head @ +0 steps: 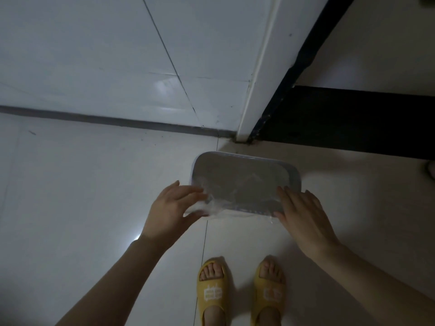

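Floor by the door frame, head view: a small rectangular bin (295, 177) stands on the pale tiled floor (94, 196), just in front of the person's feet in yellow slippers (213, 288) and near the foot of the white door frame (259, 78).
Clear bag (249, 187): it lines the inside of the bin, with its loose edge bunched over the near left corner.
Left hand (171, 208): its fingers (190, 191) and thumb curl round the bunched film and pinch it, seemingly to draw the edge down over the rim.
Right hand (303, 212): its fingers (286, 196) lie straight and close together, flat on the near right corner. They are probably pinning the film and steadying the bin against the left hand's pull.
Step in hand: fitting the liner; the near edge looks unfinished.
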Tool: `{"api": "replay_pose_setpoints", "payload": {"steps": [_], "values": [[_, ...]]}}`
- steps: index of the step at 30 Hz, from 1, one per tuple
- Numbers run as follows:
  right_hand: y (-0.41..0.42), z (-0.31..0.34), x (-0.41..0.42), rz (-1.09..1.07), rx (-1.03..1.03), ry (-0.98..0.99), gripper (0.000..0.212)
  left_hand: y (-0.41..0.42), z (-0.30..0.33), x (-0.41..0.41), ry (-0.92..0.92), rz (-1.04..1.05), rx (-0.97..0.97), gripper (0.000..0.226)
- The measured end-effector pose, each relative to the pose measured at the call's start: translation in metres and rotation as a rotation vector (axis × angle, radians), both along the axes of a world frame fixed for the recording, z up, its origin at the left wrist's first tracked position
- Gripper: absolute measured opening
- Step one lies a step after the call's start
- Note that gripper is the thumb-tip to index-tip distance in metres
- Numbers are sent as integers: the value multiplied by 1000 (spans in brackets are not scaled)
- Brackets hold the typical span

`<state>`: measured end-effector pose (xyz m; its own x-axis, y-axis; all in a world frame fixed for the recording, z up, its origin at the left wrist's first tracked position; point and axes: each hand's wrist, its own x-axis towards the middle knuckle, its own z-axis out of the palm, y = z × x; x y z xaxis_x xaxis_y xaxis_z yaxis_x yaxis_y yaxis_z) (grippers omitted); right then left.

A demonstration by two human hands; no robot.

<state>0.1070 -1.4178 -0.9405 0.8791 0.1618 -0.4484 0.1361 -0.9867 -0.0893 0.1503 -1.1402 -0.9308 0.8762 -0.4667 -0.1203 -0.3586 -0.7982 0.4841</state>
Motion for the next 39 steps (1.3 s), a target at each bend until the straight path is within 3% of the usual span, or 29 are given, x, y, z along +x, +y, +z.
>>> {"api": "replay_pose_setpoints", "payload": {"steps": [3, 7, 13, 16, 19, 24, 29, 39], "values": [[-1, 5, -1, -23, 0, -11, 54, 10, 2, 1, 8, 78, 24, 32], [12, 8, 13, 13, 83, -51, 57, 16, 4, 6, 99, 171, -4, 45], [66, -1, 56, 80, 450, 27, 56, 20, -2, 13, 68, 280, -57, 49], [87, -9, 73, 102, 515, 74, 38, 27, -3, 15, 102, 445, -174, 45], [100, -13, 87, 1, 608, -8, 12, 32, -9, 20, 180, 626, -324, 34], [107, -17, 116, -219, 728, -129, 12, 32, -31, 43, 264, 869, -523, 27], [102, -35, 146, -308, 718, -184, 12, 14, -60, 70, 356, 936, -509, 32], [90, -80, 164, -412, 563, -54, 20, 8, -128, 86, 410, 1031, -309, 43]]}}
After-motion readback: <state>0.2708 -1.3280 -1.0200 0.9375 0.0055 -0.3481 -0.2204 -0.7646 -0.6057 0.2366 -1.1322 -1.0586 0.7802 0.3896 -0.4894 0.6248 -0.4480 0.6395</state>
